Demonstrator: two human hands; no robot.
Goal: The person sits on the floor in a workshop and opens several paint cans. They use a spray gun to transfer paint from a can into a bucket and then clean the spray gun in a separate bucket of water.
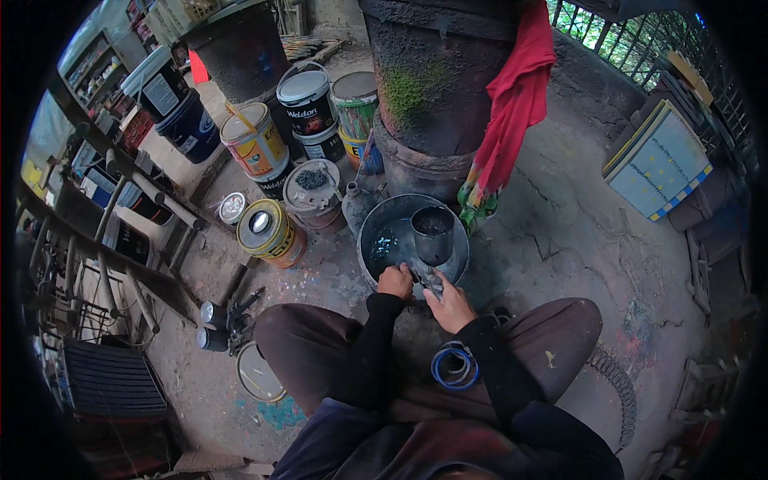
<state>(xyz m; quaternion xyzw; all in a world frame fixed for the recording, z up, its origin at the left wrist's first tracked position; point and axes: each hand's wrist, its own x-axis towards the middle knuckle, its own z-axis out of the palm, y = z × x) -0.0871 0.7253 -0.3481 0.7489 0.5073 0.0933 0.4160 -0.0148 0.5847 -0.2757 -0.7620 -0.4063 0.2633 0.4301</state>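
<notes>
A round grey metal basin point(368, 254) stands on the floor in front of me, with dark liquid in it. Over its near rim, my right hand point(453, 307) is closed around a grey metal spray gun point(433, 280). A dark open cup point(433, 234) sits just beyond the gun, inside the basin; whether the two are joined is unclear. Close beside the gun, my left hand point(395, 282) is curled with its fingers pressed together at the basin's edge. What it grips is hidden.
Paint buckets, including a yellow one point(272, 232), cluster left of the basin beside a grey bottle point(358, 206). Behind stands a large dark drum point(432, 88) with a red cloth point(516, 104). Metal cups point(212, 328) lie left; a coiled hose point(622, 392) lies right.
</notes>
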